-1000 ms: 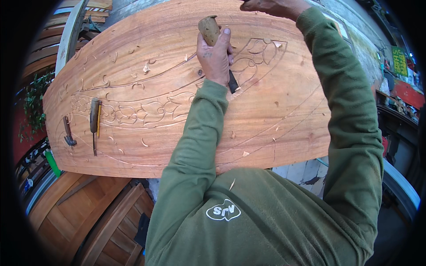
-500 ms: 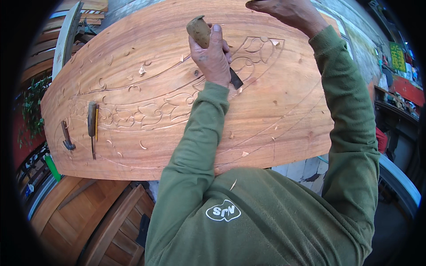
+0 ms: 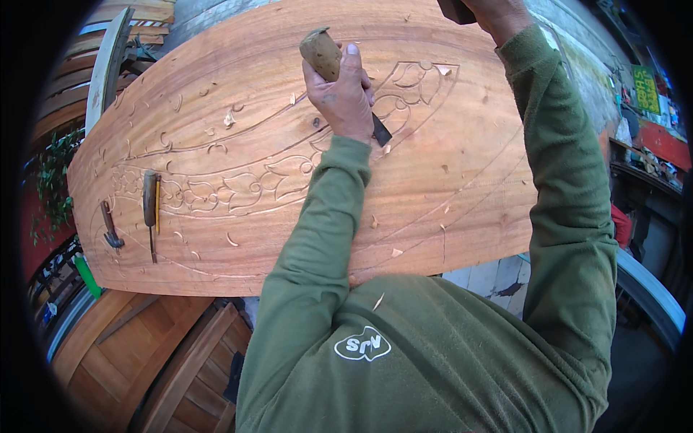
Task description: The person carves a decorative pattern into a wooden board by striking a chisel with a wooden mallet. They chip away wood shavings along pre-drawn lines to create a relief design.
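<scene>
The head camera, left of a worn pair, looked steeply down past the wearer's shirt [image 3: 440, 353], which filled the near ground at six o'clock. It faced outward over the board [image 3: 469, 173], close enough to show fine grooves. Its wide fisheye view blackened at the corners, took in panels [image 3: 108, 343] at eight o'clock and clipped the right hand [image 3: 498, 16] at one.

**Orange, Green and a Curly Pattern**

The big board [image 3: 462, 180] is orange-brown with darker wavy stripes. Curly leaf shapes [image 3: 278, 180] are cut on both sides of the left fingers [image 3: 351, 63]. In those fingers, the chisel [image 3: 320, 55] has a spotty tan handle and a black blade. Below them, the shirt [image 3: 433, 346] is green with a white badge. Far left of them, a thin stick [image 3: 157, 206] is yellow.
</scene>
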Demonstrator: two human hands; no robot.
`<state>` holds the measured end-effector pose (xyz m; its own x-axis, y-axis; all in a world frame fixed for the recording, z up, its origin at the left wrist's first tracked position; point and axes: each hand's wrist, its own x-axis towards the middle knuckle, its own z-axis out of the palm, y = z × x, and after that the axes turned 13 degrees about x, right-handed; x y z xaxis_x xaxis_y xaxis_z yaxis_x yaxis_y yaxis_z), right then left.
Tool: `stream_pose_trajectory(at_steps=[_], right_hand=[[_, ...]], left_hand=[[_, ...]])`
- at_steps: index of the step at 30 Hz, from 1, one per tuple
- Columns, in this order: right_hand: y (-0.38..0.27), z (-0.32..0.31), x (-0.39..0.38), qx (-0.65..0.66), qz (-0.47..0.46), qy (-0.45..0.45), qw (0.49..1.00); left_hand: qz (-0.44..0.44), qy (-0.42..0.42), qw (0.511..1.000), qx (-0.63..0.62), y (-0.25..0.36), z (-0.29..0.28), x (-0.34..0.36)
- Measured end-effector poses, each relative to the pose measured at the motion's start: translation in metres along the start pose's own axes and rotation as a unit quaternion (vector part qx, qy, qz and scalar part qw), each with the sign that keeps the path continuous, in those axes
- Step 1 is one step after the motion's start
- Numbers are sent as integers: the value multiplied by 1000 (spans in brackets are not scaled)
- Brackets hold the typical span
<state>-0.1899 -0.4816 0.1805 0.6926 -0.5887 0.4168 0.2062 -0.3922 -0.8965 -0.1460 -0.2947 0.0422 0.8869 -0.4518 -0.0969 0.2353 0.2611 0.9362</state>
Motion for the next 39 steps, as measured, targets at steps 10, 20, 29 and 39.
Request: stream_pose_trajectory(at_steps=[10, 20, 29, 39], right_hand=[[-22, -22, 23, -302, -25, -321, 897], [-29, 3, 8, -292, 47, -302, 906], [-9, 3, -4, -234, 65, -291, 925], [-25, 5, -16, -232, 3, -259, 938]], left_hand=[[-9, -51, 998, -27, -8, 5, -2], [-11, -37, 999, -25, -10, -5, -4], [-24, -43, 998, -26, -9, -4, -3], [-72, -102, 990, -63, 25, -25, 1]])
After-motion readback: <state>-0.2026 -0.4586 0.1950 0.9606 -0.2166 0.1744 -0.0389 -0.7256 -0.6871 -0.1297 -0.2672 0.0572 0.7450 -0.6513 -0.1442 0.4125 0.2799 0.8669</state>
